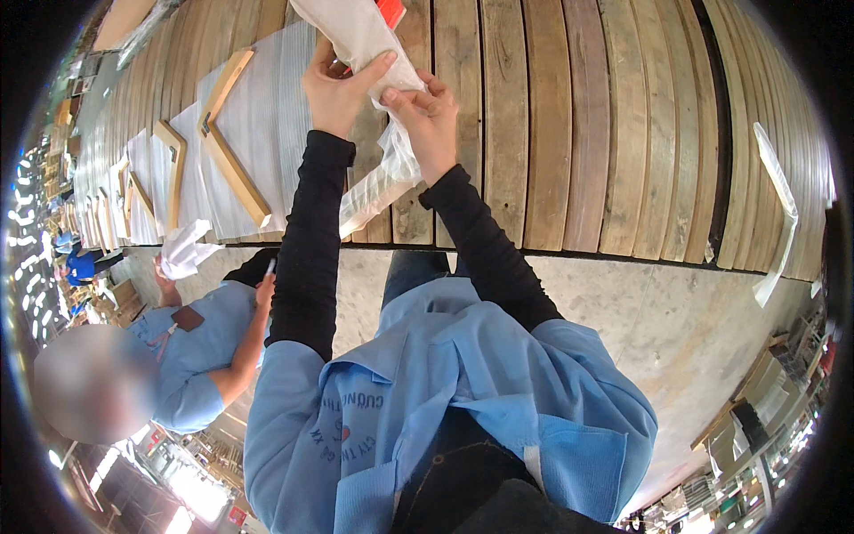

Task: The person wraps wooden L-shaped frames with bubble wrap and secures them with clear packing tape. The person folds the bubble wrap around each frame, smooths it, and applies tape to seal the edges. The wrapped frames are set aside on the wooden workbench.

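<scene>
We hold a white-wrapped bundle over the far part of the slatted wooden worktop, at the top edge of the view. Our left hand is closed around it, thumb lying across the wrapping and fingers curled behind. Our right hand, just beside it, pinches the bundle's lower edge between thumb and fingers. A red-orange piece shows at the bundle's upper side; we cannot tell what it is. A translucent strip of wrapping trails from below our right hand toward the worktop's near edge.

To our left, angled wooden pieces with dark fittings at their bends lie on pale foam sheets. Farther left, a co-worker in a blue shirt holds crumpled white wrapping. Well to our right, a narrow white strip overhangs the near edge.
</scene>
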